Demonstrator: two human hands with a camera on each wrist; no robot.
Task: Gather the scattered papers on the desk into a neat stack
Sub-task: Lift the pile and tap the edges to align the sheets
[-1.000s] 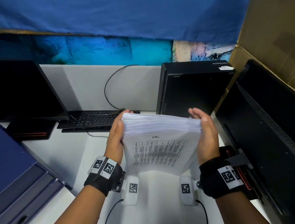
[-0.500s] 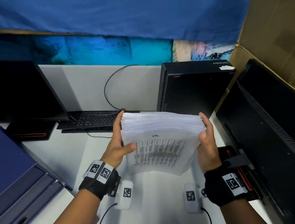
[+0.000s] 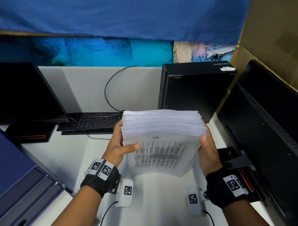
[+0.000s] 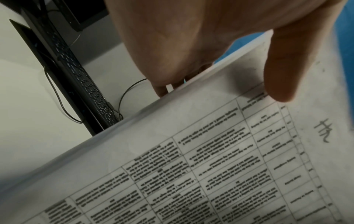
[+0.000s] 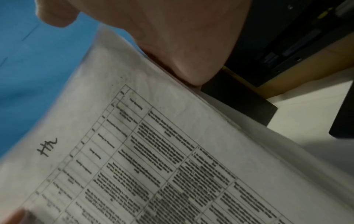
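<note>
A thick stack of white papers (image 3: 162, 131) stands on edge above the white desk (image 3: 157, 215), tilted toward me, its front sheet a printed table with a handwritten mark. My left hand (image 3: 119, 146) grips its left side, thumb on the front sheet and fingers behind. My right hand (image 3: 206, 147) grips the right side, thumb at the front edge. The left wrist view shows the printed sheet (image 4: 210, 159) with the thumb (image 4: 281, 68) pressed on it. In the right wrist view the same sheet (image 5: 153, 159) sits under the palm (image 5: 182, 37). The stack's lower edge is hidden behind the front sheet.
A black keyboard (image 3: 93, 122) and a dark monitor (image 3: 14, 91) stand at the back left, a black computer case (image 3: 194, 88) behind the stack, another black monitor (image 3: 279, 143) at the right. Blue file boxes (image 3: 7, 177) fill the left. A cable (image 3: 105, 219) trails on the desk.
Both hands went from flat against the stack's sides to gripping it, thumbs coming round to the front. The stack has stayed at about the same place and height.
</note>
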